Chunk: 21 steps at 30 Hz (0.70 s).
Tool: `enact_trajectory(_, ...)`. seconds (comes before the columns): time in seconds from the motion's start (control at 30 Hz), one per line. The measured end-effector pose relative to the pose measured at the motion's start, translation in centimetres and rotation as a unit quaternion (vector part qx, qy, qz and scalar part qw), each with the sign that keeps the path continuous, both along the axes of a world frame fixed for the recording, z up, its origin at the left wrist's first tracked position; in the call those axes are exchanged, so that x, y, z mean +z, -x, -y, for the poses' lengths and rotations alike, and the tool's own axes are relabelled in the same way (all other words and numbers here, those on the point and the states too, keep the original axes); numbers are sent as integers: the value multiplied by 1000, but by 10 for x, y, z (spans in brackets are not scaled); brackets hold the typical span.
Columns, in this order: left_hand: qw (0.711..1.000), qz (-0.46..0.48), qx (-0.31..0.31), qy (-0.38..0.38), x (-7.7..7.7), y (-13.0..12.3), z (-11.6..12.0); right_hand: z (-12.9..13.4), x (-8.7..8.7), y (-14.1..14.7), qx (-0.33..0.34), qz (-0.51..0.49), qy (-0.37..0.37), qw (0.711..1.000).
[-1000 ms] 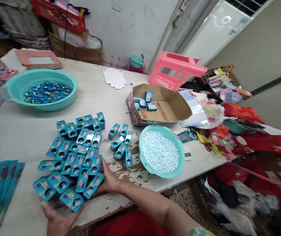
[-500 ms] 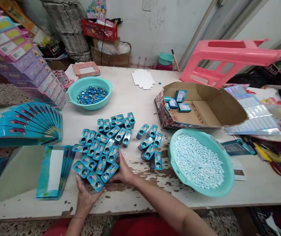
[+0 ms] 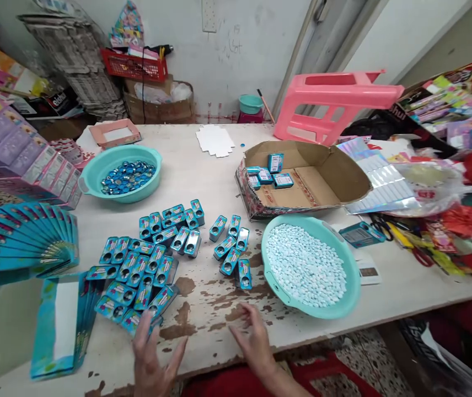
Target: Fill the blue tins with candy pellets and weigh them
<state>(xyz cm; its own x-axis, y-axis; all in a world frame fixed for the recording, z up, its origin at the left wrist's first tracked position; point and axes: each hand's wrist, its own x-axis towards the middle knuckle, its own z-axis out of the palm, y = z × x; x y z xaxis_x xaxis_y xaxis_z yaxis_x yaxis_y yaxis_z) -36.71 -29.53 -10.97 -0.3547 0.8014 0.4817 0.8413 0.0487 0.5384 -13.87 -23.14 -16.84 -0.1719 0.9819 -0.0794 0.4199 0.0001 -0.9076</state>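
Note:
My left hand (image 3: 151, 353), fingers spread, is just in front of the nearest of several small blue tins (image 3: 137, 269) standing in a cluster; whether a fingertip touches one I cannot tell. Each tin has a round hole in its top. My right hand (image 3: 255, 339) is over the front of the table, thumb and fingers apart, holding nothing. Beyond it stands a smaller group of the same tins (image 3: 230, 260). A turquoise basin (image 3: 354, 286) full of pale blue candies is to the right of that hand.
Another turquoise basin (image 3: 89, 171) holds shiny blue discs. A cut-down cardboard box (image 3: 355, 184) contains several blue boxes. Folded blue cartons (image 3: 60, 331) and a fan of printed blue cards (image 3: 12, 237) lie left. A pink plastic stool (image 3: 339, 88) rests on its side at the back right.
Both hands have come away from the tin cluster. My right hand has moved right and toward me, my left hand slightly toward me. The camera view has turned right.

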Motion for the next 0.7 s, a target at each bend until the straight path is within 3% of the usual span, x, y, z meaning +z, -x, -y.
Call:
enact_trajectory(0.07, 995, -27, -95, 4, 25, -12, -68, -5, -5, -29, -59, 38, -3, 998)
enact_trajectory(0.13, 986, -53, -143, 71, 41, -25, -150, -26, -13, -35, -65, 53, 11, 996)
enact_trajectory(0.23, 951, -73, -174, 245, 48, -51, -261, -73, -22, -20, -31, 43, 31, 998)
enact_trajectory(0.3, 910, -77, -171, 371, 43, -70, -309, -103, -24, -8, 4, 23, 33, 999)
enact_trajectory(0.4, 866, -87, -156, 466, 30, -88, -336, -134, -25, 0, 48, 22, 29, 998)
enact_trajectory(0.7, 883, -121, -124, 436, 14, -82, -329, -154, -33, 16, 102, -47, -14, 994)
